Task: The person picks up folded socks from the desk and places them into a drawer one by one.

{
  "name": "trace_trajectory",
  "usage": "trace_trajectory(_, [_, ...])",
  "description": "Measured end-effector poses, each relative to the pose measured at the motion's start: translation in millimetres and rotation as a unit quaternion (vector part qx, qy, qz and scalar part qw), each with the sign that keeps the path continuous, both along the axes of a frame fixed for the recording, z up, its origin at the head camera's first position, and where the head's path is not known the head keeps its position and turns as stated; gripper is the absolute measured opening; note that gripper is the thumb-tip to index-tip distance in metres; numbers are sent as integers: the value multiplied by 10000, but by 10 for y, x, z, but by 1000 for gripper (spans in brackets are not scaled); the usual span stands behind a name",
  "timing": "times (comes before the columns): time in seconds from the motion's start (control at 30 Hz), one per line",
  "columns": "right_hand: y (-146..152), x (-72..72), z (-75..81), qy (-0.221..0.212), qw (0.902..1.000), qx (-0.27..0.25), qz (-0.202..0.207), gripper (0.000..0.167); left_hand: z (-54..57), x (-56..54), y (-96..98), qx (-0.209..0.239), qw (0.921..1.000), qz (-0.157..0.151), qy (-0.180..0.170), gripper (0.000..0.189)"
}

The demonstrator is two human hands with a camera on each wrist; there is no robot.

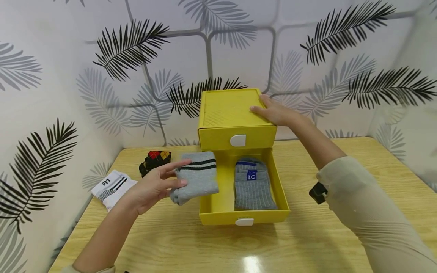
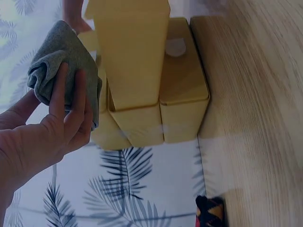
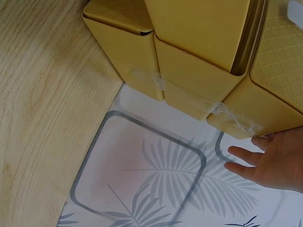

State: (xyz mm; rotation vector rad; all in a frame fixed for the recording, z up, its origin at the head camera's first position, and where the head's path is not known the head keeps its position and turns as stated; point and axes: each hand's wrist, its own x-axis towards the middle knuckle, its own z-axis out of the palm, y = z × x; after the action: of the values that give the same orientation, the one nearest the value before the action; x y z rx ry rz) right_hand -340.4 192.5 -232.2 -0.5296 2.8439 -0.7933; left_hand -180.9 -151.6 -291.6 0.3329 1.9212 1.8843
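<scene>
My left hand [image 1: 151,185] pinches a folded grey sock bundle [image 1: 199,172] with two black stripes, fingers on one side and thumb on the other. The bundle hangs at the left side of a pulled-out yellow drawer [image 1: 218,218]. Inside that drawer, on its right side, lies a folded grey ribbed sock pair [image 1: 254,189] with a blue "LC" label. My right hand [image 1: 274,112] rests on the right edge of the yellow drawer unit [image 1: 225,108], thumb on top. In the right wrist view the fingers [image 3: 244,156] are extended near the unit's back edge.
Folded white socks [image 1: 114,187] with dark stripes lie on the table [image 1: 164,239] at left. Dark argyle-patterned socks [image 1: 157,161] sit behind them. A patterned wall [image 1: 239,53] stands close behind the unit. Clear tape [image 3: 203,101] runs along the stacked sections.
</scene>
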Motion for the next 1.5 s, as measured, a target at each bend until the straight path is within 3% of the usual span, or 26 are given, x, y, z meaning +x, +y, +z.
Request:
trace_trajectory(0.23, [11, 0, -9, 30, 10000, -27, 2, 78, -16, -22, 304, -319, 9990, -310, 4, 58])
trace_trajectory(0.43, [2, 15, -4, -4, 10000, 44, -22, 79, -75, -109, 577, -864, 9961, -138, 73, 57])
trace_trajectory(0.53, [-6, 17, 0, -38, 10000, 57, -53, 79, -101, -138, 703, -1328, 9904, -106, 372, 56])
trace_trajectory(0.67, [-9, 23, 0, -46, 10000, 23, -58, 79, -139, -157, 827, -2151, 9712, -163, 1008, 58])
trace_trajectory(0.83, [-10, 26, -3, -63, 10000, -38, -16, 79, -155, -167, 903, -3245, 9292, -316, 1742, 58])
trace_trajectory(0.9, [-10, 20, -4, -66, 10000, -52, 0, 79, -152, -168, 911, -3495, 9172, -365, 1879, 57])
trace_trajectory(1.0, [-14, 14, -3, -38, 10000, -30, 4, 79, -146, -152, 903, -3451, 9215, -341, 1751, 59])
trace_trajectory(1.07, [-17, 11, -2, -36, 10000, -30, 17, 78, -135, -130, 887, -3289, 9301, -268, 1614, 61])
trace_trajectory(1.23, [-21, 9, 3, -15, 10000, -80, 46, 78, -87, -62, 840, -2327, 9702, -153, 664, 64])
trace_trajectory(1.3, [-21, 7, 8, 12, 10000, -72, 46, 78, -66, -41, 817, -1839, 9827, -103, 198, 63])
trace_trajectory(1.4, [-21, 11, 17, -6, 10000, -61, 52, 78, -35, -16, 794, -1238, 9919, 1, -274, 61])
trace_trajectory(1.5, [-20, 17, 21, -34, 9999, -53, 84, 77, -7, 25, 788, -1012, 9942, 72, -368, 59])
